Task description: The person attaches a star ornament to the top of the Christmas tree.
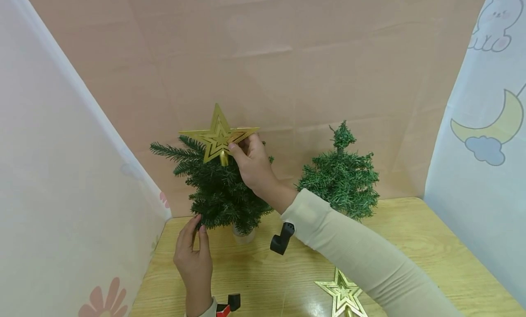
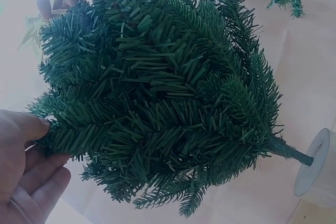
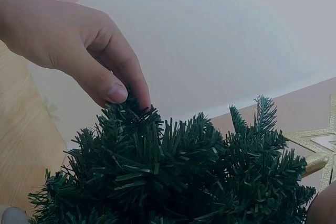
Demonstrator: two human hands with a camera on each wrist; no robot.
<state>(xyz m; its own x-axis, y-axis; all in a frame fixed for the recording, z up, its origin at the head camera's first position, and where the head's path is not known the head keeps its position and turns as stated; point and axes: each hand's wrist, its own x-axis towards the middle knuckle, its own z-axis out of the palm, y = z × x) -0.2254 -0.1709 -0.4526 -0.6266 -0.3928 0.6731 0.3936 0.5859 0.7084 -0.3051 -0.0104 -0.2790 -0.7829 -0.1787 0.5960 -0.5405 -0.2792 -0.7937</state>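
A gold star tree topper (image 1: 219, 134) stands upright at the top of the left green Christmas tree (image 1: 223, 196). My right hand (image 1: 255, 168) pinches the star by its right side, thumb in front. The star's short gold sleeve (image 1: 223, 158) points down against the upper branches. Lower on the left, my left hand (image 1: 194, 260) pinches the tip of a branch between thumb and fingers, as the right wrist view shows the hand (image 3: 89, 56) from the other side. In the left wrist view the tree (image 2: 157, 93) fills the middle, its trunk rising from a round white base (image 2: 313, 163).
To the right stands a second, brighter green tree (image 1: 341, 182), partly behind my right forearm. Another gold star (image 1: 342, 290) lies on the wooden table (image 1: 255, 280) near the front. A beige cloth (image 1: 287, 79) hangs behind, with printed pale sheets at both sides.
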